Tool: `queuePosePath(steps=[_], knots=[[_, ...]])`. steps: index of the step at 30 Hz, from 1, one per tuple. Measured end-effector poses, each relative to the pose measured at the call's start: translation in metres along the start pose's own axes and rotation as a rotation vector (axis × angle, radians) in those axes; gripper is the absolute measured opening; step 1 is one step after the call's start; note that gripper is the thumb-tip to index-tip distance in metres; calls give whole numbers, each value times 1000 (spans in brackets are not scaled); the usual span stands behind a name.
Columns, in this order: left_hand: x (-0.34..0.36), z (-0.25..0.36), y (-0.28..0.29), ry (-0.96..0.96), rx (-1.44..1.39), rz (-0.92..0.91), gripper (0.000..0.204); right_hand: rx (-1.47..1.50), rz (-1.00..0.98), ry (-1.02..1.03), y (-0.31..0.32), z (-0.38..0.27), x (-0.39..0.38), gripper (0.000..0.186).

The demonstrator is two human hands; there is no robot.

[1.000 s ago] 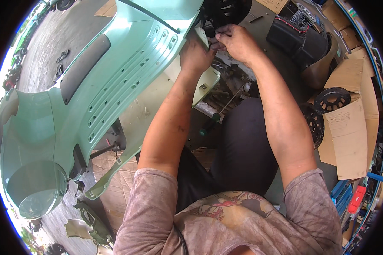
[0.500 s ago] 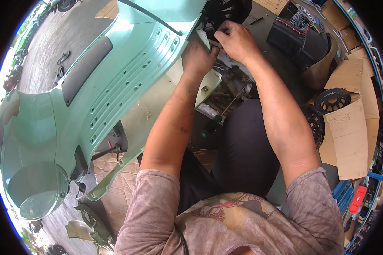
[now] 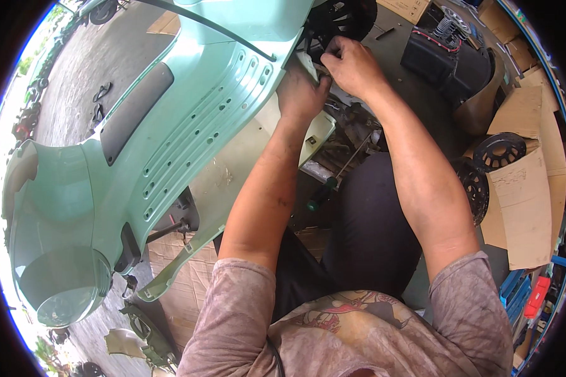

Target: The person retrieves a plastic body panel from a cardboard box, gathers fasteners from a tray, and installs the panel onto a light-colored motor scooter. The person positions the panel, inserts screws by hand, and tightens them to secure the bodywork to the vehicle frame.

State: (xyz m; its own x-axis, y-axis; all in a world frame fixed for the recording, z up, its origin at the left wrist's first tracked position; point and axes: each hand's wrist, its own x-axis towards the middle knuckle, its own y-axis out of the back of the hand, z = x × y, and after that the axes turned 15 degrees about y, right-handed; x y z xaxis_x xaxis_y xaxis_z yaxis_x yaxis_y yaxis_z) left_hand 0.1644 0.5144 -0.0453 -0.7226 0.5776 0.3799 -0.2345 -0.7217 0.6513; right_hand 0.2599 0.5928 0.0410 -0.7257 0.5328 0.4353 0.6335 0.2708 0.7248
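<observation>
A mint-green scooter body [image 3: 116, 188] slants across the left half of the view, with a slotted footboard [image 3: 198, 135] and a grey side strip [image 3: 135, 113]. At its far right edge my left hand [image 3: 300, 97] grips the pale-green panel edge [image 3: 306, 65], thumb on the near side, most fingers hidden behind it. Just to the right, my right hand [image 3: 353, 66] is closed in a pinch, thumb against the bent forefinger. Whatever lies in that pinch is too small or hidden. A paler inner panel [image 3: 223, 166] shows below the footboard.
Beyond my hands is a black wheel [image 3: 358, 16]. A green-handled tool [image 3: 321, 196] lies by my knee, beside greasy metal parts [image 3: 352, 129]. To the right are a black housing with a spring [image 3: 443, 63], slotted black discs [image 3: 500, 151] and an opened cardboard box [image 3: 525, 195].
The whole view has shifted slightly, so things sit a little further right and lower. Both hands keep about the same place and grip at the panel edge.
</observation>
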Motion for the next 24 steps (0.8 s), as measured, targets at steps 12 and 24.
queuePosePath(steps=[12, 24], knots=[[0, -4, -2, -26, 15, 39, 88, 154, 13, -24, 0, -13, -16, 32], [0, 2, -1, 48, -14, -40, 89, 225, -4, -119, 1, -31, -13, 22]])
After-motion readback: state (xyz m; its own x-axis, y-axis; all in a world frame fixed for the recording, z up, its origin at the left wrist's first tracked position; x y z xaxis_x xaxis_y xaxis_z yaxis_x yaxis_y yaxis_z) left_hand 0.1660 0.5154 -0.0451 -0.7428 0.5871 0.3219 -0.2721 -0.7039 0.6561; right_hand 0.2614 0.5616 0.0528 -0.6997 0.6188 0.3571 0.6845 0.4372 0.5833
